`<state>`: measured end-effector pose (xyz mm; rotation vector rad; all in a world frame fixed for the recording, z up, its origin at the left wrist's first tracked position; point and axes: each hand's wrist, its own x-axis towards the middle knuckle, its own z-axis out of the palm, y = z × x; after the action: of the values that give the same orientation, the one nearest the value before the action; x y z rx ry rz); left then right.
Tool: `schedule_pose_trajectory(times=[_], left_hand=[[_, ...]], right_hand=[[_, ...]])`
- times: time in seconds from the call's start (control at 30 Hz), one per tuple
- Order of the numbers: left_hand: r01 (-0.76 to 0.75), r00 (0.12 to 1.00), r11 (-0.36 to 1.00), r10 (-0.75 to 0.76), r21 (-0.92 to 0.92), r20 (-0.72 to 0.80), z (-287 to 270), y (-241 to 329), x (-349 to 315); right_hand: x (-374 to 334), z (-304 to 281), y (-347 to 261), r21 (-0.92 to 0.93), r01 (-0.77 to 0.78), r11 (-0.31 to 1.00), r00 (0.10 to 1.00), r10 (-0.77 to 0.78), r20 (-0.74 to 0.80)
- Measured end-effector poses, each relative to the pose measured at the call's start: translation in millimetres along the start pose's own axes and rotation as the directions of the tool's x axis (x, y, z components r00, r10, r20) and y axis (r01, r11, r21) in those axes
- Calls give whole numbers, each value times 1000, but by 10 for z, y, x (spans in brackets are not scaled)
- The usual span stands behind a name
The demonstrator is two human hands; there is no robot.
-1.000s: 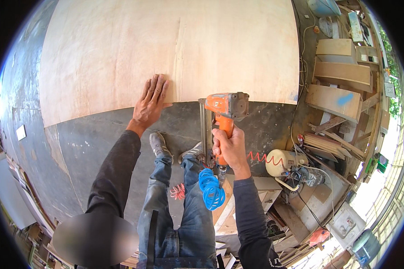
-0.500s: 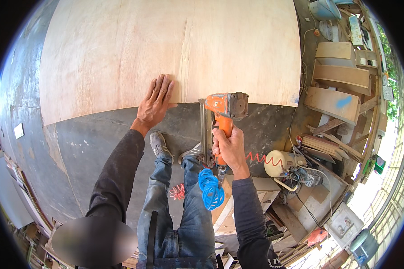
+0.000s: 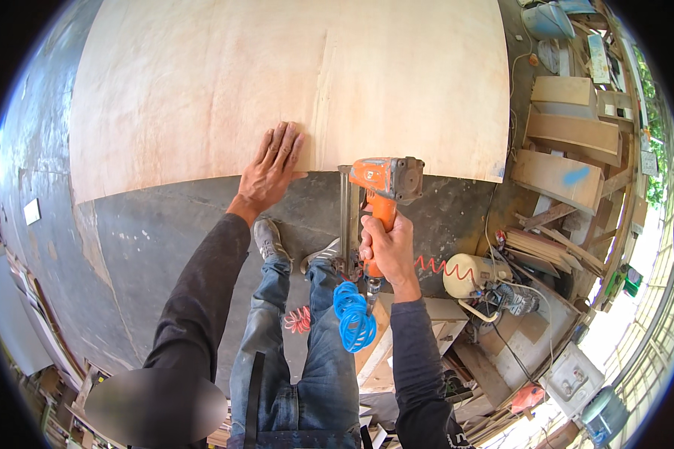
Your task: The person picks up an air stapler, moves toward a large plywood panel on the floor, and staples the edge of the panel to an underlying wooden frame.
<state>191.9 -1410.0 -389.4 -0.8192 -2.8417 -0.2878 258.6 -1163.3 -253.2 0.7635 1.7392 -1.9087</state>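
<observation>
A broad pale plywood sheet fills the upper part of the head view. Flat on its near edge lies my left hand, fingers stretched out and slightly apart. My right hand is wrapped round the grip of an orange pneumatic nail gun. The gun's nose is at the sheet's near edge, to the right of my left hand; whether it touches the wood I cannot tell. A blue coiled air hose hangs below the gun's grip.
A cream air compressor stands on the right, with a red coiled hose stretching toward the gun. Curved wooden panels and scrap boards are piled along the right side. My shoes stand on the dark concrete floor.
My left hand and the nail gun in my right hand appear slightly farther right. The plywood's edge has also shifted a little in view. Both hands keep the same hold.
</observation>
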Motion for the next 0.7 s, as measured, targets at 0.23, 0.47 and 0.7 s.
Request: schedule_pose_trajectory(times=[0.23, 0.47, 0.7], left_hand=[[41, 999, 992, -43, -123, -7, -104, -14, -6], [121, 977, 977, -85, -175, 198, -419, -602, -426], [903, 420, 372, -867, 214, -267, -735, -3575, -2762]], right_hand=[[-72, 120, 90, 8, 43, 999, 999, -43, -27], [-424, 80, 427, -138, -20, 990, 998, 11, -63], [-588, 353, 757, -137, -98, 986, 995, 99, -3]])
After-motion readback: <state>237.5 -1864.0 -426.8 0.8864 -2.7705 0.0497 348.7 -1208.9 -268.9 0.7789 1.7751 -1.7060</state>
